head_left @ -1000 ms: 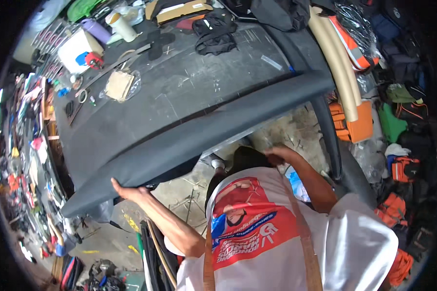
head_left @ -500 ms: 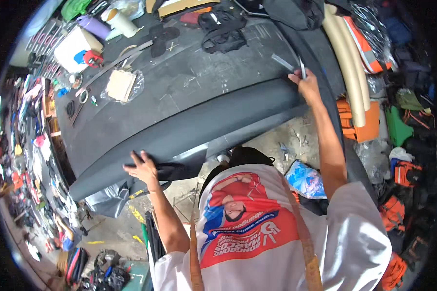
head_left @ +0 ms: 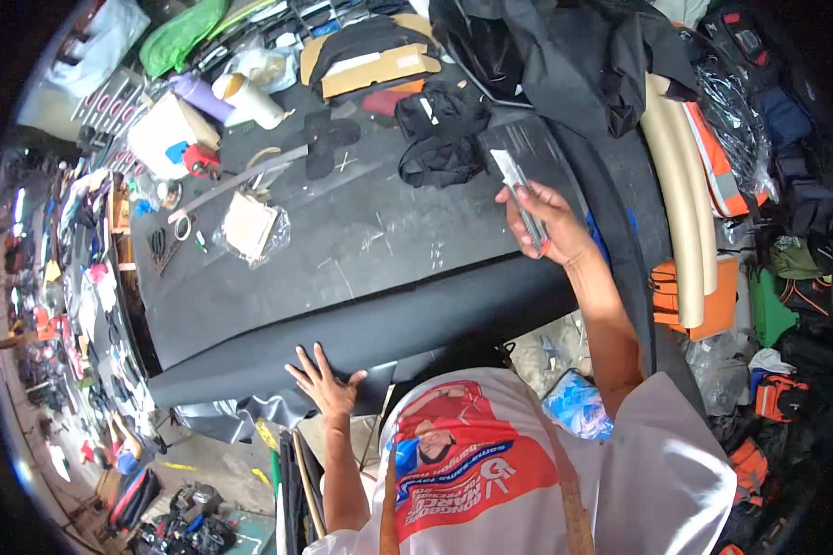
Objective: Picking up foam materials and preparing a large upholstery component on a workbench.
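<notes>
I see a big dark grey sheet spread flat over the workbench, its near edge hanging over the front in a smooth roll, and a slim silver utility knife with its blade extended, tilted up and away above the sheet's right end

The scene is lit by soft, even daylight, and no hard shadows are seen. A dull shine is shown on the dark table. Straight edges are bent near the round rim, which is ringed in black. Things at the far edges are squashed and blurred.
</notes>
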Motion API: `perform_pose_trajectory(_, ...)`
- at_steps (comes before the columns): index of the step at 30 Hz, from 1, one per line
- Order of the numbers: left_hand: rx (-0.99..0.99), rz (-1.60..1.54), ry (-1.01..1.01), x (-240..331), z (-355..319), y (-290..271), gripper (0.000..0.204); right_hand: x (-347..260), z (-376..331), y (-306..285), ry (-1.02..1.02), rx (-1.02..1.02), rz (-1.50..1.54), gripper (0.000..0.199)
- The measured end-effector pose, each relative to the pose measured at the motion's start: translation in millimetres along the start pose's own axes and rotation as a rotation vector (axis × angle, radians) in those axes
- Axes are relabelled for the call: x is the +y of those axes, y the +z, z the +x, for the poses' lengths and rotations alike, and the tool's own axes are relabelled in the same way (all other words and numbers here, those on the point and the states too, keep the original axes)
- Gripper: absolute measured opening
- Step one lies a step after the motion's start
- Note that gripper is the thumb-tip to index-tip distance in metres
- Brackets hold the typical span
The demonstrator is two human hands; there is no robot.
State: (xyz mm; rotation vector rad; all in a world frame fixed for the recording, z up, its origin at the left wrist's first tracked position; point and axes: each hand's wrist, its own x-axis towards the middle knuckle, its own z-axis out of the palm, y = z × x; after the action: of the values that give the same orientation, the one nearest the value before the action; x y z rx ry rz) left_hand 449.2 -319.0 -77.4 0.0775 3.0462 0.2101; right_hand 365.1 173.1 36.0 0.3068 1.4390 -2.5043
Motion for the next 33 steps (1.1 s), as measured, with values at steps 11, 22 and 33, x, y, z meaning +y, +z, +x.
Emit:
perform_pose_trajectory(11,-0.352,0.150,-0.065,25.6,61.6,-18.1,0.119,-23.5,-21.3,48.2,-0.046,-0.014,0.228,0.045)
perform_pose_trajectory(22,-0.471,0.075,-0.101,27.2,94.6,-41.1,0.117,-37.0,-40.0,88.7,-0.090,0.032,-0.025,0.038)
perform_pose_trajectory(33,-0.264,0.043,-0.054,16.2,51.5,-25.2,0.105,-19.6,-50.9,118.5,-0.120,0.047,0.011,0.034)
